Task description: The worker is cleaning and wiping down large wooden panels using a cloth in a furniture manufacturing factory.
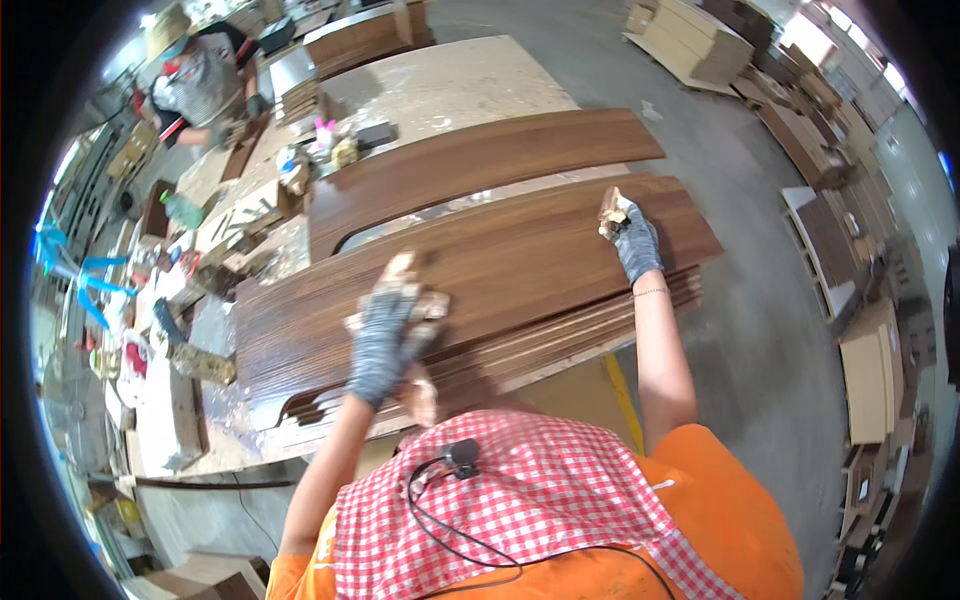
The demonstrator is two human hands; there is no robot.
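Note:
A stack of long dark-brown wood-grain panels (520, 270) lies across the workbench in front of me. My left hand (385, 335), in a grey knit glove, presses flat on the top panel near its left half, fingers spread over a small pale object I cannot make out. My right hand (630, 235), also gloved, rests on the top panel toward its right end and is closed around a small tan pad or block (612, 212). A second dark panel (480, 165) lies farther back on the bench.
The pale bench top (450, 85) behind carries bottles, blocks and scraps at its left. Another person (195, 85) in a hat works at the far left. Stacks of boards (700, 40) and panels (830, 230) stand on the concrete floor to the right.

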